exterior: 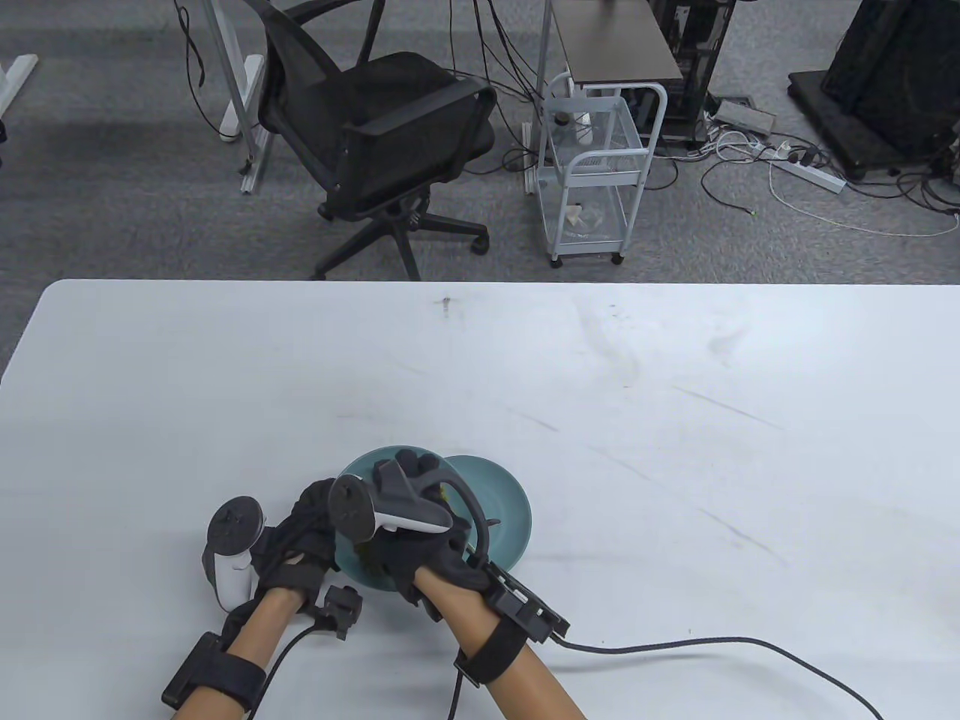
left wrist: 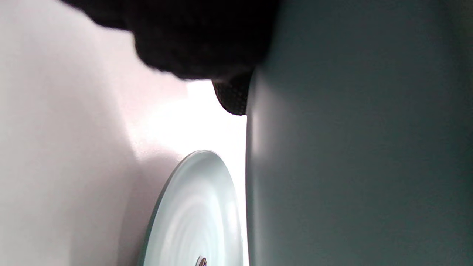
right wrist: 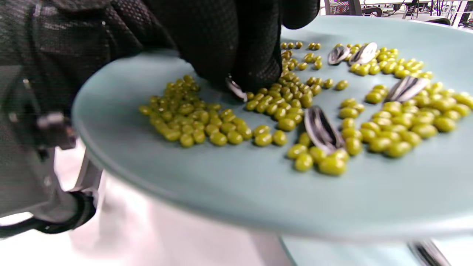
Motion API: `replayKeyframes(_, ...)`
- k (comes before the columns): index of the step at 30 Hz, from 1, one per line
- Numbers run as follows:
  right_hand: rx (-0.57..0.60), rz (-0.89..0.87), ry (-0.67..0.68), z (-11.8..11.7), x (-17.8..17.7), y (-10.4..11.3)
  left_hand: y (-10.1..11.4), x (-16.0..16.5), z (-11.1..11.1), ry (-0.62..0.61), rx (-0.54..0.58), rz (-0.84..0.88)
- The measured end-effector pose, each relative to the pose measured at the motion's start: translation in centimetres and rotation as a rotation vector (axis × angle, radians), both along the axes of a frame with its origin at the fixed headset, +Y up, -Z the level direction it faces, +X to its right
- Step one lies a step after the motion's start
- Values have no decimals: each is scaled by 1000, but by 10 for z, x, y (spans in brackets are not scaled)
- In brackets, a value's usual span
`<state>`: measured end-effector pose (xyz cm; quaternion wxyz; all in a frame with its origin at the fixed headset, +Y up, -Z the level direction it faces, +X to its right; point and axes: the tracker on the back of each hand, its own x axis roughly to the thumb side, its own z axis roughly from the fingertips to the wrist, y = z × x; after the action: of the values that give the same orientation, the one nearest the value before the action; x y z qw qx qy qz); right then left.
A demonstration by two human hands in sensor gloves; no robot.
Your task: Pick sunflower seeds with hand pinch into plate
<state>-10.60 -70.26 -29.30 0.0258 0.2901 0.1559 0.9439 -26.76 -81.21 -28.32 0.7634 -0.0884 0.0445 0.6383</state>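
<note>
A teal plate [exterior: 362, 463] is lifted and tilted; my left hand [exterior: 309, 519] grips its left edge, with a gloved fingertip [left wrist: 232, 98] against its underside [left wrist: 351, 147]. The plate [right wrist: 229, 184] holds many green beans [right wrist: 192, 122] mixed with striped sunflower seeds [right wrist: 320, 129]. My right hand [exterior: 409, 463] reaches over it, and its fingertips [right wrist: 255, 70] pinch one sunflower seed [right wrist: 236, 89] just above the beans. A second teal plate [exterior: 504, 511] lies flat on the table, partly under the first; it also shows in the left wrist view [left wrist: 196, 210] with a seed [left wrist: 201, 261] on it.
The white table [exterior: 600, 390] stretches far and right of the plates. A black cable [exterior: 712, 645] runs from my right wrist across the table's front right. An office chair [exterior: 390, 142] and a white cart [exterior: 596, 172] stand on the floor beyond the table.
</note>
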Motion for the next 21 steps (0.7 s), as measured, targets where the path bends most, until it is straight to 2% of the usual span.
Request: replayKeyframes(21,69,56,10,7,-6,1,0,-1,0,1,2,-1)
